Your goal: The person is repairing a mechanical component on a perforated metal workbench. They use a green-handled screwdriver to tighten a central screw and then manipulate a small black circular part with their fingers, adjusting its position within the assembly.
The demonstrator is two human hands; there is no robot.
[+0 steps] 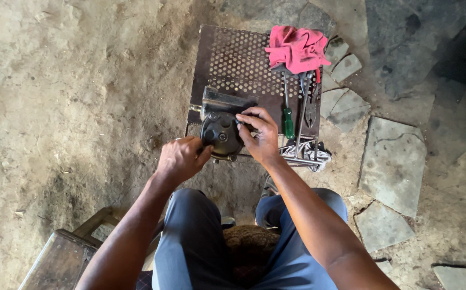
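On the perforated metal stand [233, 59], both hands, left [182, 160] and right [259, 137], gripping a round metal part [221, 134].

My round, dark metal part [221, 134] is dirty and greasy. It sits at the near edge of my holey metal stand [233, 62].

Bare forearms, no sleeves, grey-blue trousers [190, 241]

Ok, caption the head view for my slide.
Both hands, left and right, grip a round metal part on a perforated plate.
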